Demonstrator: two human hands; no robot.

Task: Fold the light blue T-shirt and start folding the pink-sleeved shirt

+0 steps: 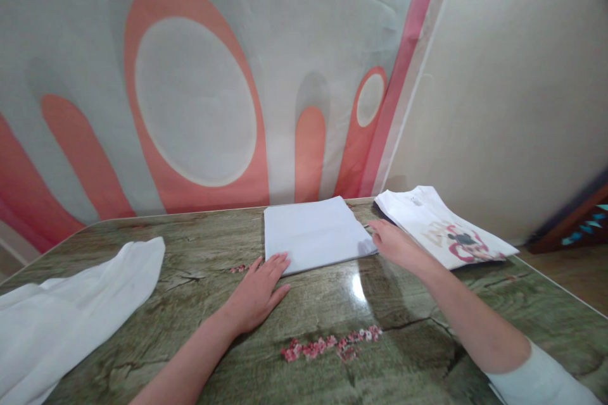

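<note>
A flat white folded cloth lies near the table's far edge, between my two hands. My left hand rests with its fingers spread, the fingertips on the cloth's near left corner and the palm over the table. At the cloth's right side is my right hand, its fingers bent towards the edge; whether they pinch the fabric is hard to make out. Just right of that hand lies a folded white T-shirt with a printed cartoon mouse, some dark fabric showing beneath it.
Loose white fabric is spread over the left side of the wood-patterned table, which has printed pink flowers. A wall with orange and pink shapes stands right behind the far edge. A dark wooden object is at far right.
</note>
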